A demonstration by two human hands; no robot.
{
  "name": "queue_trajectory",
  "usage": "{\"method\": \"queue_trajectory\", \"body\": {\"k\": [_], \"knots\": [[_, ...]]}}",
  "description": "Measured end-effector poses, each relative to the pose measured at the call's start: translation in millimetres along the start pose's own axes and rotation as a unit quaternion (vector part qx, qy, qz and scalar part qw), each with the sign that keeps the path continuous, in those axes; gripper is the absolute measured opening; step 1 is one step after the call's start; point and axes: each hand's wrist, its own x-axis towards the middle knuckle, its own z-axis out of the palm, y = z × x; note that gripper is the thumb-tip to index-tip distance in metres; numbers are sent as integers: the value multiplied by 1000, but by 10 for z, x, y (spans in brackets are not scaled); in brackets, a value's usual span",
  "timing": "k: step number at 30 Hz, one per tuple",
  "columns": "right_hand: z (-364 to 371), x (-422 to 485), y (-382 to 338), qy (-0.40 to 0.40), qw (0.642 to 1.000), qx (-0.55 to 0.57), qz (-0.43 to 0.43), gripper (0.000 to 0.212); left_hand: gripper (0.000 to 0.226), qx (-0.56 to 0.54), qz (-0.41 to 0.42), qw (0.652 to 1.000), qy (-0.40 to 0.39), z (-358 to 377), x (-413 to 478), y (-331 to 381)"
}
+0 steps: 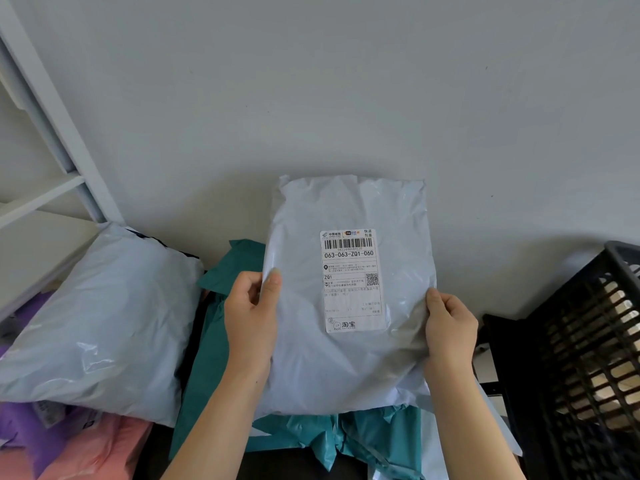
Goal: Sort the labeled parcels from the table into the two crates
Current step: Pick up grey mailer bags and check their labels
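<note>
L hand (251,315) & R hand (448,327) pinch edges of white poly mailer (346,368), held upright, shipping label (351,280) facing cam; black crate (588,358) at right.

I read the shipping label (353,280) on the white parcel (346,358): code 063-063-ZQ1-060 under the barcode (348,243), ZQ1 below, 淘宝 at its bottom edge.

The dark counter (284,467) showed only in narrow strips between bags; a large pale grey parcel (97,323) lay on it, bulging and glossy; just right of that parcel, touching its edge, lay a dark teal parcel (207,358); farther right of it lay a crumpled lighter teal parcel (374,434); from under the grey parcel's near edge a purple parcel (24,434) and a pink parcel (104,452) stuck out, side by side.
</note>
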Motion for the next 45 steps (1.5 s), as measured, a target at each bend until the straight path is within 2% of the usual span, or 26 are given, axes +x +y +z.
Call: {"method": "queue_trajectory", "body": {"k": [36,42,45], "knots": [[-69,-37,-115,18,994,82,72,27,31,-33,-41,999,-8,54,32,-6],[-118,-73,-128,28,993,105,42,17,25,-47,-44,998,0,73,-9,1],[-132,-80,-135,30,994,103,34,21,21,-39,-24,999,-4,68,-47,33]]}}
